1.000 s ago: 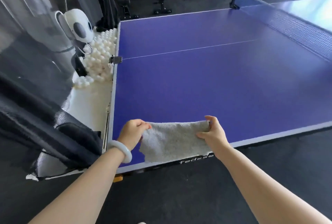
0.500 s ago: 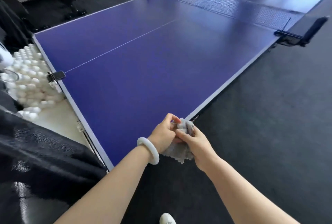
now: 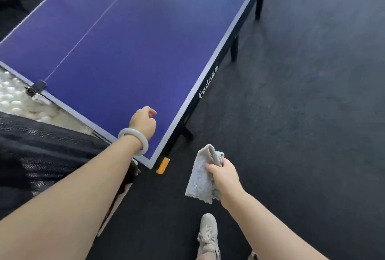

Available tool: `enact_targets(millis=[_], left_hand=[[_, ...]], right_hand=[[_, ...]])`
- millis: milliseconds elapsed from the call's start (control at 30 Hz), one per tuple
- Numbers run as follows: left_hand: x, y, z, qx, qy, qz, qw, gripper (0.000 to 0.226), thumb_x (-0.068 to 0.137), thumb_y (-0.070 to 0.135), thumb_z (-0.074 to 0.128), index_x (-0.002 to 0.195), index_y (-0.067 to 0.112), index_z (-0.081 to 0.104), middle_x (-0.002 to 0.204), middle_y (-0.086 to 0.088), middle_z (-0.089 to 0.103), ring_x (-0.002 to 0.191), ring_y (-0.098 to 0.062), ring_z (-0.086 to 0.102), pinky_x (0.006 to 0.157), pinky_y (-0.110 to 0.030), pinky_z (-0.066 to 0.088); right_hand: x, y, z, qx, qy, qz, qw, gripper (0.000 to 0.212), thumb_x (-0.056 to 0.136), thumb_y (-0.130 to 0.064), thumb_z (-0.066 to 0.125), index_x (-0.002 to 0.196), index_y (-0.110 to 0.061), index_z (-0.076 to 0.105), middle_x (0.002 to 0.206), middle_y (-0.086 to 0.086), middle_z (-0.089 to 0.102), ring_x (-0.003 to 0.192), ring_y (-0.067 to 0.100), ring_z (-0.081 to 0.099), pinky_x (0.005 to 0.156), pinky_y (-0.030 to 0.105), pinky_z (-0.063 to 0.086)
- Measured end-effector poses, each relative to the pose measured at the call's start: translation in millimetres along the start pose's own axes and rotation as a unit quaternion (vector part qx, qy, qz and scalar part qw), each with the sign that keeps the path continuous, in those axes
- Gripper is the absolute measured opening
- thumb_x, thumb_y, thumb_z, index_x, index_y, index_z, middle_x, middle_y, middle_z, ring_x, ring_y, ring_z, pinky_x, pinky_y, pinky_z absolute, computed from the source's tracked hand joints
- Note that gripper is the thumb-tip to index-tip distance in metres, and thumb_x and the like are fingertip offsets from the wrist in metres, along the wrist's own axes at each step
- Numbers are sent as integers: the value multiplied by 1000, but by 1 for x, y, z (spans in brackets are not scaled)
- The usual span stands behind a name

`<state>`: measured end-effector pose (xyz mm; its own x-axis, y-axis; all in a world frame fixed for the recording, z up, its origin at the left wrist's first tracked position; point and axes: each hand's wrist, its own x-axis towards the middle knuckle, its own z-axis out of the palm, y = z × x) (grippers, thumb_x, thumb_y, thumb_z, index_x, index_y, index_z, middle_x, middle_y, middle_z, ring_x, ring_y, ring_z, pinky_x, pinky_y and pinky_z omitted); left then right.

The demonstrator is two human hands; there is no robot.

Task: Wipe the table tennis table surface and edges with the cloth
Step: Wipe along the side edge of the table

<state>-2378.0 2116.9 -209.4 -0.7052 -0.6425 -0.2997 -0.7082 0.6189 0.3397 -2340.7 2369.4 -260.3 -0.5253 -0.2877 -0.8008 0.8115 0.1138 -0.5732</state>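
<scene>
The blue table tennis table (image 3: 133, 36) fills the upper left, its near corner pointing toward me. My right hand (image 3: 226, 178) grips the bunched grey cloth (image 3: 201, 176), which hangs in the air off the table, below and to the right of that corner over the dark floor. My left hand (image 3: 143, 122), with a pale bangle on the wrist, hovers over the table's near corner with its fingers loosely curled and holds nothing.
A tray of white balls (image 3: 14, 97) and a black net (image 3: 41, 151) lie along the table's left end. A black clip (image 3: 37, 87) sits on that edge. An orange piece (image 3: 163, 165) sticks out under the corner. My shoe (image 3: 208, 232) stands on the dark floor.
Both hands held the bunched cloth together at the table's edge; now my left hand has let go and my right hand has carried the cloth off the table. The view has swung down.
</scene>
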Motion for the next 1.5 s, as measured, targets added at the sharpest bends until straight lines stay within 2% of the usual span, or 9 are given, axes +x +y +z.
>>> enact_targets(millis=[67, 133, 267, 500, 600, 767, 933, 1267, 1500], left_hand=[[12, -3, 12, 61, 18, 34, 997, 31, 101, 12, 47, 131, 17, 53, 130, -5, 51, 82, -11, 54, 58, -19, 39], [21, -5, 28, 105, 25, 74, 991, 39, 102, 17, 49, 141, 13, 47, 143, -6, 45, 114, -21, 55, 83, -29, 50], [37, -15, 50, 206, 16, 161, 965, 51, 106, 31, 38, 154, 17, 26, 161, -4, 20, 149, -23, 17, 119, -43, 23], [51, -38, 74, 153, 55, 217, 962, 52, 104, 33, 35, 153, 19, 25, 157, -2, 18, 146, -24, 14, 121, -46, 16], [52, -41, 79, 142, 69, 218, 963, 51, 102, 33, 35, 151, 21, 28, 155, -2, 21, 143, -26, 20, 119, -48, 19], [54, -43, 81, 131, 76, 220, 964, 48, 102, 33, 33, 149, 23, 30, 154, 1, 22, 141, -25, 22, 117, -49, 22], [54, -44, 80, 113, 80, 223, 965, 46, 102, 31, 35, 148, 23, 34, 154, 1, 26, 140, -23, 24, 117, -50, 22], [51, -47, 82, 68, 96, 232, 966, 44, 103, 30, 35, 146, 25, 39, 153, 3, 31, 143, -20, 24, 118, -46, 18], [53, -42, 78, 61, 79, 215, 971, 42, 104, 23, 41, 146, 21, 42, 154, 1, 32, 142, -22, 24, 119, -42, 15]], right_hand=[[5, 13, 25, 24, -10, 18, 1000, 21, 93, -10, 55, 113, -15, 60, 110, 12, 66, 102, 29, 67, 93, 48, 55], [13, 23, 52, 37, -19, 28, 999, 19, 97, -15, 54, 113, -21, 58, 110, 8, 64, 100, 22, 64, 87, 41, 54], [32, 39, 103, 97, 5, 29, 995, 7, 103, -24, 50, 103, -22, 56, 107, 4, 61, 92, 17, 56, 77, 30, 44], [49, 53, 141, 239, -46, -34, 969, 24, 106, -28, 47, 117, -23, 68, 113, -1, 74, 105, 11, 70, 88, 28, 56], [61, 71, 143, 149, 7, -74, 986, 24, 102, -19, 55, 118, -34, 64, 121, -5, 68, 104, 3, 67, 92, 25, 55], [72, 88, 163, 42, 44, -185, 981, 54, 96, -28, 65, 137, -50, 37, 144, -32, 34, 133, -9, 32, 112, 20, 32], [77, 92, 190, 105, 8, -216, 971, 72, 89, -70, 44, 146, -63, 0, 149, -51, 7, 142, -19, 10, 121, 23, 18], [151, -16, 159, 127, 90, -298, 942, 65, 105, -39, 41, 159, -38, 4, 159, -5, 20, 147, 12, 25, 122, 45, 26], [116, 46, 188, 109, 59, -297, 947, 69, 92, -70, 31, 152, -57, -1, 148, -35, 17, 142, -9, 22, 120, 32, 28]])
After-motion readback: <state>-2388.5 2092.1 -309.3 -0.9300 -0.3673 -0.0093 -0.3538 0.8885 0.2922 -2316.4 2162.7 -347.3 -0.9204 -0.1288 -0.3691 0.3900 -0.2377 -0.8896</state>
